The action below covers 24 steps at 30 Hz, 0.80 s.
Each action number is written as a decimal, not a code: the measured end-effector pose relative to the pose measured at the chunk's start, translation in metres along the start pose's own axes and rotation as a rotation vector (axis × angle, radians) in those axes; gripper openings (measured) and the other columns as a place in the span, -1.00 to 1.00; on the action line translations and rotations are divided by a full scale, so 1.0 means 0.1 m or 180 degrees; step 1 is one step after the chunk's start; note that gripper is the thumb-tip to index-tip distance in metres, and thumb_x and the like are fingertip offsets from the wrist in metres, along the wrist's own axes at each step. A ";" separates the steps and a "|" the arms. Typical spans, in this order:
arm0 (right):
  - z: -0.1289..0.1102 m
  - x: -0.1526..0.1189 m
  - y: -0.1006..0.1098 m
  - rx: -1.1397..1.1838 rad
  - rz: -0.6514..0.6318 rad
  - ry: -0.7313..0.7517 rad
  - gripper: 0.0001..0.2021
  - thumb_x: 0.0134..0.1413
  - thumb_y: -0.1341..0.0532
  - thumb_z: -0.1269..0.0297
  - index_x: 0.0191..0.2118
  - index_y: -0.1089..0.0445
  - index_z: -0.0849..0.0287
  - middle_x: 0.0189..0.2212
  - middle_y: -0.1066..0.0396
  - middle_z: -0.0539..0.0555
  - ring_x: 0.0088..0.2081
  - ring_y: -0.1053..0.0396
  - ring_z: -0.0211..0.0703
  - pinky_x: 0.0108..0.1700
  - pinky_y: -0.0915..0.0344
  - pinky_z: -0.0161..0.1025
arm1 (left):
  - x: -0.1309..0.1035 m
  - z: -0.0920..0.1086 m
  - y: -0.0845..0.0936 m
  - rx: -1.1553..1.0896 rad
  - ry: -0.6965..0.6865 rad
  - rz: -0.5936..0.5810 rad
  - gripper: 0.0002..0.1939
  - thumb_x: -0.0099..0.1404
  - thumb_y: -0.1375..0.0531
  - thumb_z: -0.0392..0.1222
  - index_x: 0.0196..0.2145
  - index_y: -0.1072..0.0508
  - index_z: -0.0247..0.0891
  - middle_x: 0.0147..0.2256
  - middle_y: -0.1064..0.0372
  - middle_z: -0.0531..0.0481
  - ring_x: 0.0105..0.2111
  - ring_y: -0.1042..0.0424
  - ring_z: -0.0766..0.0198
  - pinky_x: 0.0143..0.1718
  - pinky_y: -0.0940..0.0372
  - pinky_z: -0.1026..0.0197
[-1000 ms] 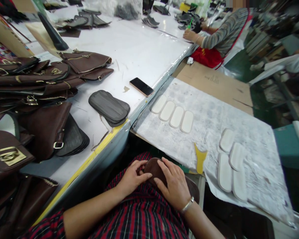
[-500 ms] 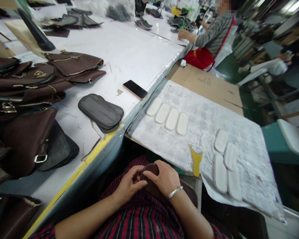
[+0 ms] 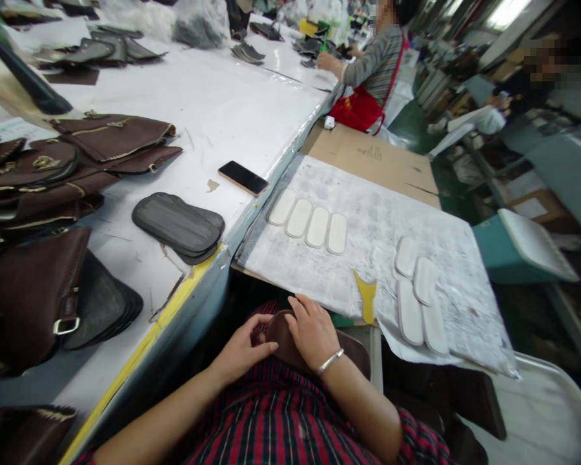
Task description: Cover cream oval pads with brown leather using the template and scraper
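Observation:
A brown oval leather piece (image 3: 353, 352) lies over my lap, against the red-and-black striped clothing. My left hand (image 3: 242, 345) has its fingers curled at the near left end of this piece, with the thumb just below the edge. Flat across the top rests my right hand (image 3: 314, 332), fingers stretched out and a silver bracelet at the wrist. Part of the leather is hidden beneath it. Beyond the hands, a yellow Y-shaped tool (image 3: 366, 297) lies at the near edge of a whitish work board (image 3: 368, 226).
White oval pieces (image 3: 317, 226) lie in two groups on the board. Dark oval pieces (image 3: 177, 223) are stacked on the white table (image 3: 198, 97), near a phone (image 3: 243, 177). Brown leather bags (image 3: 33, 284) pile up at left. A co-worker (image 3: 368, 71) sits at the far table edge.
My right hand's fingers have straightened from a bent grip and now lie flatter on the leather piece. The view has turned slightly right, shifting the surroundings left.

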State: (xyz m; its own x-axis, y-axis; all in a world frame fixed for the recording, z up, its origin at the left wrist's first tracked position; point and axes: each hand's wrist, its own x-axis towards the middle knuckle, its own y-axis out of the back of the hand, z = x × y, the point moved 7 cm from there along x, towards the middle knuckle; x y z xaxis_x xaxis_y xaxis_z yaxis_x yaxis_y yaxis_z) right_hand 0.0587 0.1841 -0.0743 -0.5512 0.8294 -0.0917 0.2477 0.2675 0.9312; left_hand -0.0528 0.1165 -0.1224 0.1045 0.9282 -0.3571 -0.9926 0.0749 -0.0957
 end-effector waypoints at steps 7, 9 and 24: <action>-0.21 -0.56 0.00 -0.0303 0.0157 0.0646 -0.33 0.08 -0.05 -0.01 0.20 0.05 0.34 0.23 0.17 0.19 0.25 0.35 0.01 0.23 0.25 0.01 | 0.13 0.05 0.09 0.0928 -0.0125 0.0278 -0.59 0.20 -0.05 0.02 -0.04 -0.24 -0.21 -0.05 -0.29 -0.07 -0.05 -0.29 0.11 0.00 -0.18 0.03; -0.18 -0.65 0.01 -0.0329 0.0121 0.0643 -0.32 0.09 -0.04 0.02 0.21 0.09 0.36 0.24 0.21 0.20 0.25 0.38 0.00 0.23 0.24 0.00 | 0.16 0.03 0.08 0.1054 -0.0117 0.0306 -0.56 0.19 -0.05 0.04 -0.03 -0.24 -0.21 -0.06 -0.29 -0.08 -0.07 -0.30 0.11 -0.02 -0.21 0.03; 0.53 -1.36 0.22 0.0207 0.0773 -0.0201 -0.40 0.05 -0.08 0.05 0.16 -0.05 0.28 0.18 0.00 0.20 0.23 0.20 -0.03 0.22 0.20 0.01 | 0.15 0.42 -0.04 0.3319 -0.1265 0.0666 -0.53 0.18 -0.01 0.07 -0.02 -0.26 -0.23 0.00 -0.24 -0.15 -0.01 -0.25 0.03 0.02 -0.16 -0.05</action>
State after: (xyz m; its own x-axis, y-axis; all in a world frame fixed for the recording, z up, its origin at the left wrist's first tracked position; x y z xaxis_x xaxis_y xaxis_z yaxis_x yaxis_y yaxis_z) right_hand 0.1808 0.1032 -0.0604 -0.4191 0.9015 0.1082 0.4184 0.0860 0.9042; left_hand -0.0502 0.1454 -0.0886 0.0878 0.9941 0.0629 -0.5754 -0.0009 0.8179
